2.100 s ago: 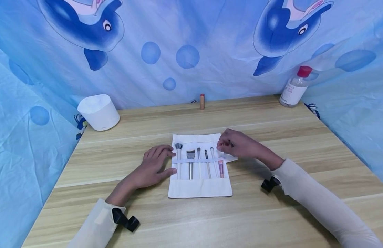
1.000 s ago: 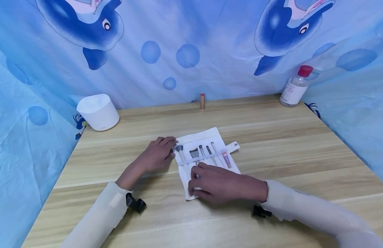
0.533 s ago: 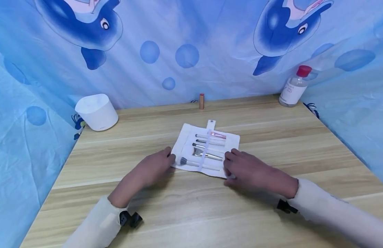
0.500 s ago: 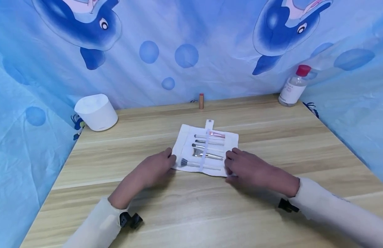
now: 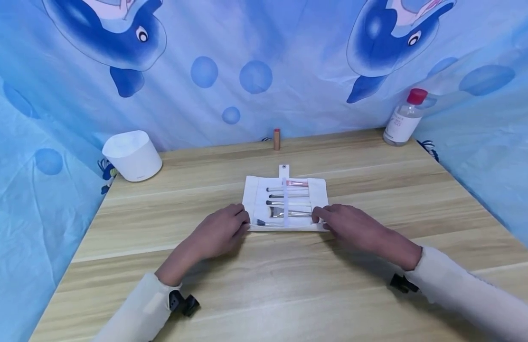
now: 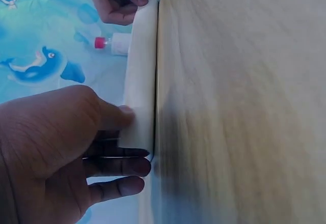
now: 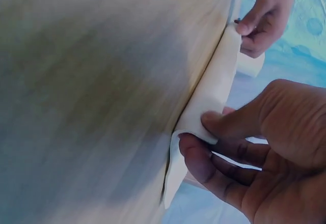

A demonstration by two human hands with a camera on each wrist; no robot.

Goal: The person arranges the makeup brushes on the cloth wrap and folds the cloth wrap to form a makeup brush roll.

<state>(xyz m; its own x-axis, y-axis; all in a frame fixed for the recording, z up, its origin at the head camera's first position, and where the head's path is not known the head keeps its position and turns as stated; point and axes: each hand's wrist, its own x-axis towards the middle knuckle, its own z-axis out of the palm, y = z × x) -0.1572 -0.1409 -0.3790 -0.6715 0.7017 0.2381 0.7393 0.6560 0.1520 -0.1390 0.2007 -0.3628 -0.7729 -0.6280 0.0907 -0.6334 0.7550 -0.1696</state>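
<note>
A white fabric makeup brush roll (image 5: pixel 318 192) lies unrolled at the middle of the table, its snap strap (image 5: pixel 284 171) pointing away from me. Several makeup brushes lie sideways under its elastic band, among them a wide flat brush (image 5: pixel 276 212) and a pink-handled brush (image 5: pixel 297 183). My left hand (image 5: pixel 219 232) pinches the near left corner, and my right hand (image 5: pixel 353 229) pinches the near right corner. Between them the near edge (image 6: pixel 142 71) is turned up and partly hides the nearest brush (image 5: pixel 264 223). In the right wrist view, thumb and fingers grip the curled cloth (image 7: pixel 211 89).
A white rounded container (image 5: pixel 133 156) stands at the back left of the wooden table (image 5: pixel 264 289). A small brown tube (image 5: pixel 277 139) stands at the back middle. At the back right is a clear bottle (image 5: pixel 402 121) with a red cap. A blue dolphin curtain hangs behind.
The brush roll has turned about a quarter turn, so its strap moved from the right side to the far side. Both hands took its near corners, and the near edge has risen and curled over.
</note>
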